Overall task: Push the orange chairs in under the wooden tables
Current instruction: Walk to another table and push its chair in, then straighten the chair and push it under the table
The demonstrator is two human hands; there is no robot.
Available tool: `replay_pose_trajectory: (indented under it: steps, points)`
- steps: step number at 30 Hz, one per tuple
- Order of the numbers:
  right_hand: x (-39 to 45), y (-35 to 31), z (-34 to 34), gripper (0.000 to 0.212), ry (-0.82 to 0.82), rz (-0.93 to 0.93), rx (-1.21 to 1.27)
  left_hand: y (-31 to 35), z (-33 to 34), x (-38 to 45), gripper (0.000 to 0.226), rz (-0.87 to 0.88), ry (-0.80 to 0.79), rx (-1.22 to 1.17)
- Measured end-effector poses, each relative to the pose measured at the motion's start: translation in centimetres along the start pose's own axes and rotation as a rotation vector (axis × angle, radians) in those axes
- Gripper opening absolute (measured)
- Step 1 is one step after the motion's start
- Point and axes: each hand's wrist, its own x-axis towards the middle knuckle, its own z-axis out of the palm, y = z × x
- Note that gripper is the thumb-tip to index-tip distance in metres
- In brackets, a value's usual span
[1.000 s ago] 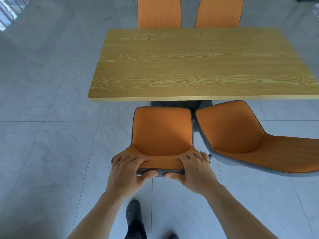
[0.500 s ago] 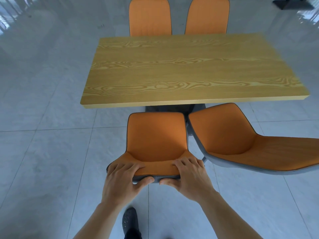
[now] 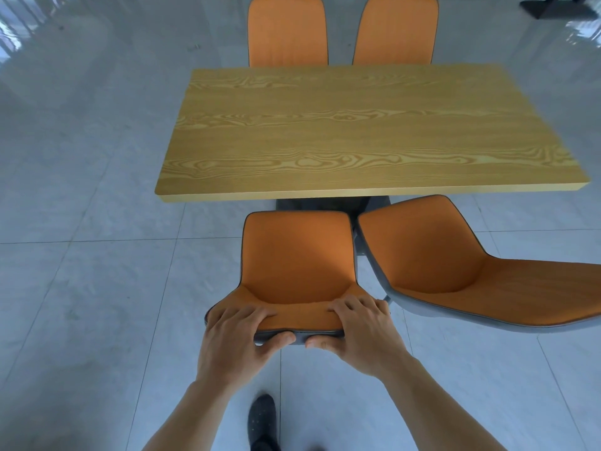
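Currently both hands grip the backrest top of the near orange chair: left hand and right hand, fingers over the front, thumbs behind. Chair sits at 6 o'clock of the wooden counter, seat front just short of its edge. Second chair at 3 o'clock, angled away.

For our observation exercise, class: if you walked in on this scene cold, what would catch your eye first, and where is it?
The bright wooden table fills the middle, ringed by orange seats: two chairs tucked in at its far side. Nearest the camera, the left hand and right hand grip the backrest top of the near chair, its seat not yet under the table. To its right, an angled chair stands turned askew.
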Motion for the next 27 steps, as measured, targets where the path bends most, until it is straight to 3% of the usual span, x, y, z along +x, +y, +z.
replay_pose_trajectory:
  steps: [11, 17, 22, 27]
  points:
    - [-0.5, -0.4, -0.3, 0.106, -0.023, 0.033, 0.034, -0.3, -0.5, 0.2, 0.064, -0.009, -0.096, 0.008]
    - [-2.1, -0.3, -1.5, 0.119, 0.01, 0.058, 0.142, 0.0, -1.8, 0.6, 0.083, 0.006, -0.176, 0.009]
    - [-3.9, 3.7, -3.1, 0.115, 0.04, 0.098, 0.17, 4.0, -2.6, 2.4, 0.087, 0.028, -0.119, 0.011]
    - [-6.2, 11.9, -4.6, 0.117, 0.068, 0.145, 0.115, 12.1, -0.4, 5.0, 0.084, 0.096, -0.088, -0.006]
